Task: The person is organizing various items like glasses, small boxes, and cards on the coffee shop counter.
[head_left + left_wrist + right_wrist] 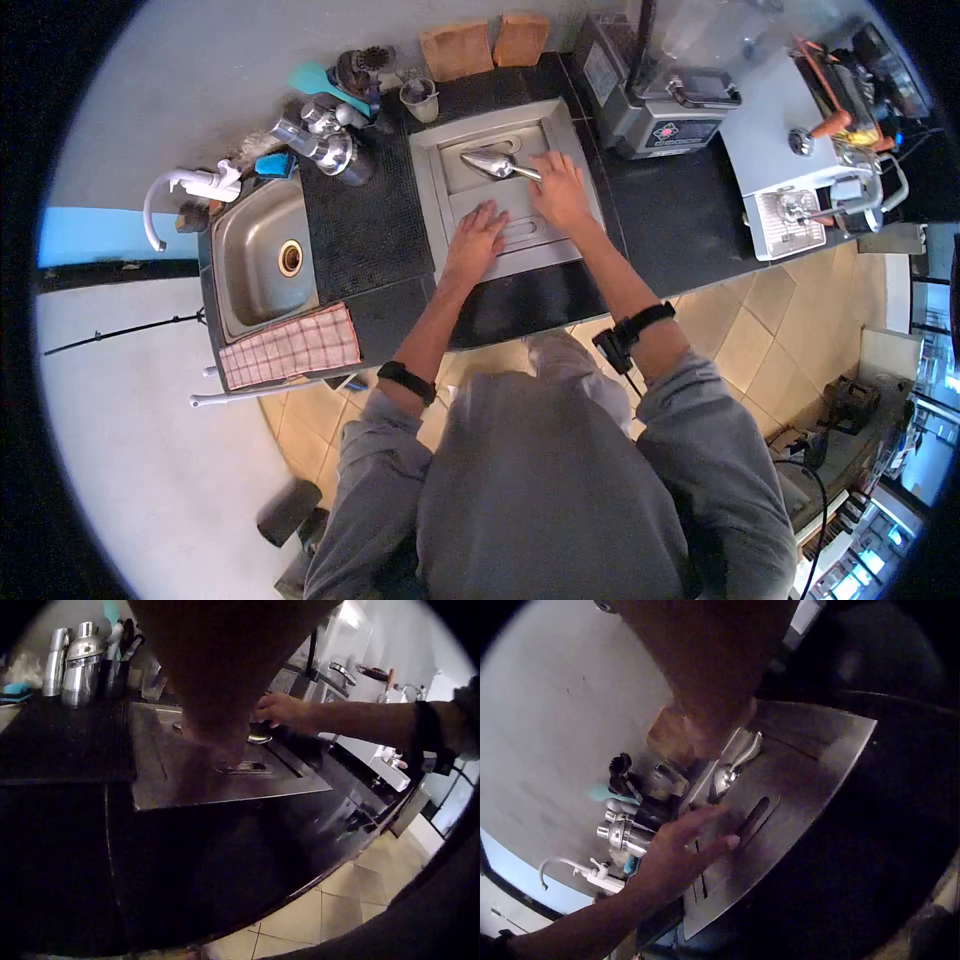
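Observation:
A steel drop-in bin with a two-panel lid [480, 240] is set into the black counter. On its far panel lies a shiny metal scoop [487, 162], its handle pointing right. My right hand [562, 195] rests over the right side of that panel, fingers extended, right at the handle's end. In the right wrist view the scoop [726, 777] shows its handle beside the hand. My left hand [478, 245] lies on the near panel, fingers straight, left of the long recessed grip [520, 230]. The left wrist view leaves most of this hand in shadow.
Left of the bin lie a black ribbed mat [365, 230] and a sink [255, 260] with a checked cloth [290, 345] at its front. Metal shakers [340, 155] and a cup [419, 100] stand behind. On the right are a blender base [665, 125] and an espresso machine [785, 200].

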Demonstrator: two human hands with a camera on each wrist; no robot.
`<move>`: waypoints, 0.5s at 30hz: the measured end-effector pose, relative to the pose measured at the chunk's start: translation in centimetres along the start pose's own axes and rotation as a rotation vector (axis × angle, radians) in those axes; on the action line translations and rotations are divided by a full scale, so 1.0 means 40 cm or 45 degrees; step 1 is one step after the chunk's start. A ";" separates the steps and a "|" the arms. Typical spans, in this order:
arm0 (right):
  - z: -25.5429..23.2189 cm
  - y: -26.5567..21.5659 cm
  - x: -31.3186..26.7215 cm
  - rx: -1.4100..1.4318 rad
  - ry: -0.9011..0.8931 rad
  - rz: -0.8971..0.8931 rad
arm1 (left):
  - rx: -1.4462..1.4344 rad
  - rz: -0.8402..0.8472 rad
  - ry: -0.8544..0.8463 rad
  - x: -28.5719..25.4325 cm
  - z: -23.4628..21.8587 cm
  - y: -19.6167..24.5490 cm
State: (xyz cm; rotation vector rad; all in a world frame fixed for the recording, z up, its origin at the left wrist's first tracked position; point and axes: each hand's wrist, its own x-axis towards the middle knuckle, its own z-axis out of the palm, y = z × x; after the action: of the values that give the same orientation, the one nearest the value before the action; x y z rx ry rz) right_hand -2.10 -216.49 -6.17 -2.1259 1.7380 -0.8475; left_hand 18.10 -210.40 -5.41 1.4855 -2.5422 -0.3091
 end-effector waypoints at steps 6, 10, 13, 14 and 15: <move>0.061 0.047 0.104 -0.173 -0.349 -0.003 | 0.062 0.008 -0.054 0.062 0.018 -0.028; 0.105 0.066 0.103 -0.157 -0.335 -0.049 | 0.029 -0.020 -0.110 0.076 0.013 -0.035; 0.135 0.076 0.101 -0.211 -0.249 -0.180 | 0.010 0.024 -0.035 0.068 0.016 -0.039; 0.139 0.082 0.097 -0.208 -0.257 -0.173 | 0.005 0.022 -0.046 0.065 0.020 -0.041; 0.118 0.078 0.103 -0.182 -0.162 -0.293 | 0.040 0.036 -0.067 0.069 0.021 -0.043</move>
State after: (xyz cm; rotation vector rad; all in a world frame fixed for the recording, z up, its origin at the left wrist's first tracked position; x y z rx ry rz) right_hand -1.35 -221.91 -10.51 -2.4511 1.5547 -0.6423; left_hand 17.97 -213.57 -6.55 1.4703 -2.6180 -0.3090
